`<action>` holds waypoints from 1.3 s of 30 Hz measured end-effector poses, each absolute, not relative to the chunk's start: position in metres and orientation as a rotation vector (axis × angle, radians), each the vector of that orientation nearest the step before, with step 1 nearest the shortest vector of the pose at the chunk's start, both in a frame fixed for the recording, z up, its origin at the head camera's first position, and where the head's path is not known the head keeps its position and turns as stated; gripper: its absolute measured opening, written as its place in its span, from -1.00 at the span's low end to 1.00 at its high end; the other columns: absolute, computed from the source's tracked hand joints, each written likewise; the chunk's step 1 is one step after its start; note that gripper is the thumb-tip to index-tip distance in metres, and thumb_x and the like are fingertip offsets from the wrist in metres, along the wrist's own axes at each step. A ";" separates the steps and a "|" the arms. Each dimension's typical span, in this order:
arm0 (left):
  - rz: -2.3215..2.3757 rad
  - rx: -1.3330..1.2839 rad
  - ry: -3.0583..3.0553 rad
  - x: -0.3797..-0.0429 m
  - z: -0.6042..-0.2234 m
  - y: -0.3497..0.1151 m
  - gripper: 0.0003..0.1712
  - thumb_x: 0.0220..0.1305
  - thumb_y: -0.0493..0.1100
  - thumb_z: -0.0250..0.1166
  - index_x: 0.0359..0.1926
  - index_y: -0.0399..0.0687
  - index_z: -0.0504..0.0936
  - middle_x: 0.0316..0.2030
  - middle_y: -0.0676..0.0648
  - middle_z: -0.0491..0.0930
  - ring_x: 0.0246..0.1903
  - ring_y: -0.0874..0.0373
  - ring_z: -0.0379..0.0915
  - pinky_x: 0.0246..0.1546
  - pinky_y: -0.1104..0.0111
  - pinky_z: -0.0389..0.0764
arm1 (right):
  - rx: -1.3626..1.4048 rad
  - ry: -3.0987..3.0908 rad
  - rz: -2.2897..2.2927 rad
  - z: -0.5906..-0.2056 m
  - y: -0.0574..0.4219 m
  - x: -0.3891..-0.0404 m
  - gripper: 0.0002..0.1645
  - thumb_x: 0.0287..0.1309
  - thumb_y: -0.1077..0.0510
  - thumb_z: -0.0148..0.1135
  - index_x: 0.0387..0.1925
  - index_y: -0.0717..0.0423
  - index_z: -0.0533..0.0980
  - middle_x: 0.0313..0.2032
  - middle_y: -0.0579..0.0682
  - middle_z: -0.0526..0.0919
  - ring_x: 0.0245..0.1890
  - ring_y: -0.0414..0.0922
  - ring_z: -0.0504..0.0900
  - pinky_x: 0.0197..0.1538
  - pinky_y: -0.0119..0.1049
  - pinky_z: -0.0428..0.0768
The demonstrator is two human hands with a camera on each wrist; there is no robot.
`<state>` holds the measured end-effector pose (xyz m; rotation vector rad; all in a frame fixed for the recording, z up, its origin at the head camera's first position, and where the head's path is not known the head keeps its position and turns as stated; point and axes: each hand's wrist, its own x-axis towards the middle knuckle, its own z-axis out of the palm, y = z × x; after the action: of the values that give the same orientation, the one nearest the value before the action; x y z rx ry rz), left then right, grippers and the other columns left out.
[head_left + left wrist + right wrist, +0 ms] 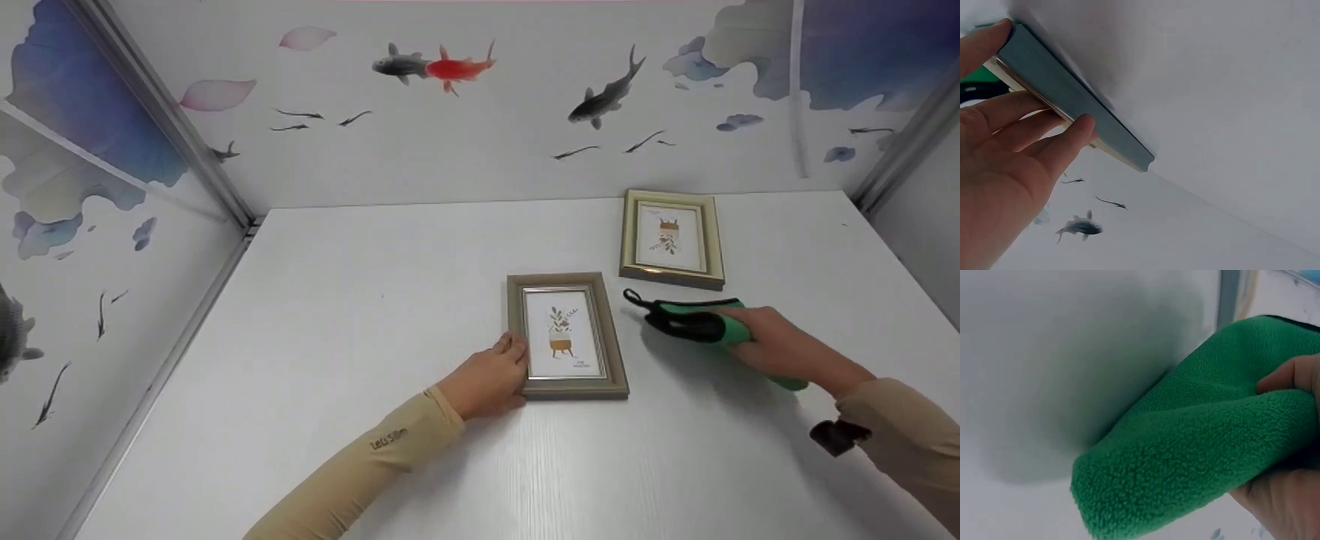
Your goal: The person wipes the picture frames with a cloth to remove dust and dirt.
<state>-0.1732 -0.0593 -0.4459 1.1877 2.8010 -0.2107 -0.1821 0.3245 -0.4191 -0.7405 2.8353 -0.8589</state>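
In the head view a brownish-grey picture frame (613, 345) with a potted-plant print lies face up on the white table. My left hand (491, 379) holds it by its left side near the lower corner. The left wrist view has the thumb at one end of the frame's side edge (1072, 95) and several fingers along it. My right hand (780, 341) grips a folded green cleaning cloth (1196, 455), plush, with black trim and a black hanging loop (634, 295). The cloth is just right of the frame, over the table, casting a shadow.
A second, gold picture frame (712, 240) lies at the back right, its print upside down from here, behind the cloth. White panels painted with fish and lily pads (461, 69) stand at the back and left. The white table (360, 300) ends at these panels.
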 end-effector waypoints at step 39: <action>-0.503 1.641 2.822 -0.135 -0.443 -0.028 -0.64 0.07 0.11 0.35 -0.32 -0.08 0.77 -0.13 -0.27 0.62 -0.14 -0.16 0.58 -0.49 0.30 0.63 | -0.845 2.774 -0.496 -0.426 0.189 -0.251 -0.31 0.00 0.43 0.12 0.27 0.29 0.35 0.12 0.30 0.49 0.07 0.18 0.48 0.08 0.10 0.42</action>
<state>-0.1351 -0.0280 -0.4426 1.6412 2.8222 -0.5028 -0.2511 0.1888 -0.4257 -0.8454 2.7740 -0.4956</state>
